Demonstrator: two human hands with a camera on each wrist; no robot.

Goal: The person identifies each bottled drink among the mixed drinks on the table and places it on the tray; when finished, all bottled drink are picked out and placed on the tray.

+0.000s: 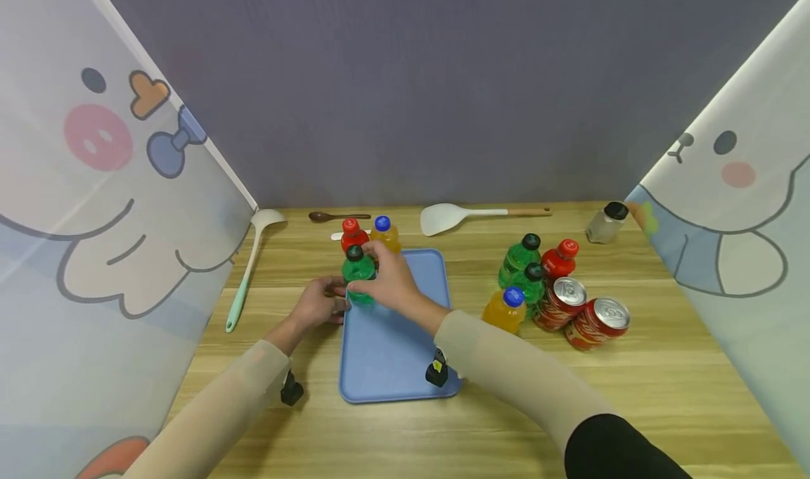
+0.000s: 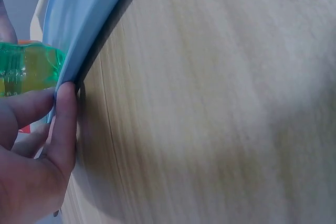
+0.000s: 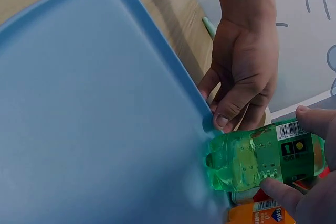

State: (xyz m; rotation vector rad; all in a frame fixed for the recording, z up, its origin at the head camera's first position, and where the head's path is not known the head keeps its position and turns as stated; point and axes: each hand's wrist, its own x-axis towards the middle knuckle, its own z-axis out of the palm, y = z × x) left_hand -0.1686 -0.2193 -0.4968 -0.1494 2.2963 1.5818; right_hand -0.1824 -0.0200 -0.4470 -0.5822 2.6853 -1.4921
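Note:
A blue tray [image 1: 392, 352] lies on the wooden table. My right hand [image 1: 389, 282] grips a green bottle with a black cap [image 1: 358, 273] and holds it at the tray's left edge, its base on or just over the tray [image 3: 105, 129]. In the right wrist view my fingers [image 3: 315, 124] wrap the green bottle [image 3: 257, 156]. My left hand [image 1: 316, 303] pinches the tray's left rim; in the left wrist view its fingers [image 2: 63, 124] press the blue rim [image 2: 84, 30] beside the green bottle [image 2: 26, 66]. A red bottle [image 1: 352, 234] and an orange bottle [image 1: 384, 233] stand at the tray's far corner.
To the right stand two green bottles [image 1: 522, 257], a red bottle [image 1: 560, 257], an orange bottle [image 1: 506, 309] and two red cans [image 1: 598, 322]. A mint ladle [image 1: 249, 268], brown spoon [image 1: 335, 216], white spatula [image 1: 468, 215] and shaker [image 1: 606, 222] lie around. Curtains wall both sides.

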